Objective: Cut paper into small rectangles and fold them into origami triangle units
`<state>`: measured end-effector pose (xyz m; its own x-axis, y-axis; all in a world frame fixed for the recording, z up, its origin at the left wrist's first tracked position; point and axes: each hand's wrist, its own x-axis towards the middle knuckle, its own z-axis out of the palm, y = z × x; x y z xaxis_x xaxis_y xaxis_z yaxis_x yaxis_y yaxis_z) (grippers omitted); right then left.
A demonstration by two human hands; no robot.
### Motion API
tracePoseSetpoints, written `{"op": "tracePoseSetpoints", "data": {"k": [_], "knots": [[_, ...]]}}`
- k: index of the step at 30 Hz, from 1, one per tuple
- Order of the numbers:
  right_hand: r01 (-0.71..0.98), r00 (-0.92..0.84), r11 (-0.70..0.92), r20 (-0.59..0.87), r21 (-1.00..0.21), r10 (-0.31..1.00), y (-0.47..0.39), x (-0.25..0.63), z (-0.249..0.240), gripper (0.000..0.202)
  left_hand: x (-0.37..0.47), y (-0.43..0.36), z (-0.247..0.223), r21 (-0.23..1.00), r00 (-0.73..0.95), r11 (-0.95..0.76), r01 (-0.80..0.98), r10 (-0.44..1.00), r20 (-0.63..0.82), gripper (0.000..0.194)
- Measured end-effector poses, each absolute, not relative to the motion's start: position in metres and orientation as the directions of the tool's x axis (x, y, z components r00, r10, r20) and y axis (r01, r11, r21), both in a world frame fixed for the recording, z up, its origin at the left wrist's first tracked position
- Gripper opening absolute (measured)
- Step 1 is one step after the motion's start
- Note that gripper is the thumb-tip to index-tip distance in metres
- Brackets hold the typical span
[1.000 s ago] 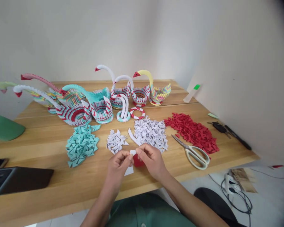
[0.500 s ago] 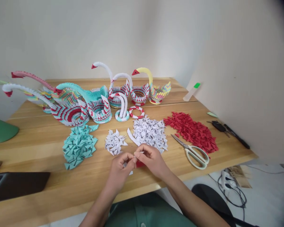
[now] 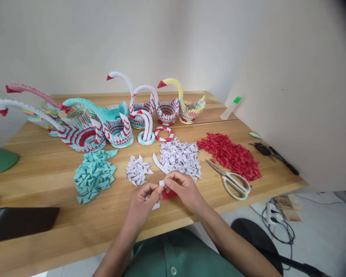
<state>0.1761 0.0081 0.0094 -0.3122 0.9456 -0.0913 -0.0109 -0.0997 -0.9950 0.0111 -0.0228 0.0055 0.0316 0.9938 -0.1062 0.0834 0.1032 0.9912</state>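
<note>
Small white paper slip [image 3: 162, 183], flat-faced and matte, pinched btwn the fingertips of both hands, above the front part of the table; whether it is folded can't be told at this size. Left hand [image 3: 145, 196]: thumb and forefinger closed on the slip's lower left side. Right hand [image 3: 183, 188]: thumb and forefinger closed nr. its right edge, other fingers curled. Grip narrow on both sides; slip lies at the very tips, approx. midway btwn the hands.

Below: red paper [image 3: 169, 193], smooth, partly hidden by the right hand; white paper sheet [image 3: 156, 206] w/ straight edges, partly under the left hand. Just beyond the hands: curved white strip [image 3: 159, 163], ridged, touching the large white pile [image 3: 180, 156] of folded, pointed paper pcs. To its left, small white pile [image 3: 138, 170], same shape; farther left, teal pile [image 3: 95, 177]. To the right, red pile [image 3: 230, 156], w/ scissors [image 3: 225, 176] just in front, handles pale, blades slightly apart.

Behind: red-and-white ring [image 3: 156, 134] beside a white looped neck [image 3: 147, 127] on a teal-and-white base, then paper swans [image 3: 86, 136], necks curved, bodies scaly. All on a wood-grain table [image 3: 89, 225].
</note>
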Motion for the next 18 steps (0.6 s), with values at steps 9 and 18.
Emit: {"op": "tracePoseSetpoints", "data": {"k": [9,18], "knots": [[-0.020,-0.337,-0.108,-0.095,-0.994,0.937,0.0037,0.1706,0.0163,0.026,0.0082,-0.0240,0.0137,0.990,0.044,0.011,0.144,0.999,-0.018,0.019],[0.017,-0.285,-0.026,-0.030,-1.000,0.958,-0.0010,0.1703,0.0176,0.018,0.0118,-0.0288,0.0112,0.993,-0.029,0.095,-0.071,0.995,-0.098,0.012]]}}
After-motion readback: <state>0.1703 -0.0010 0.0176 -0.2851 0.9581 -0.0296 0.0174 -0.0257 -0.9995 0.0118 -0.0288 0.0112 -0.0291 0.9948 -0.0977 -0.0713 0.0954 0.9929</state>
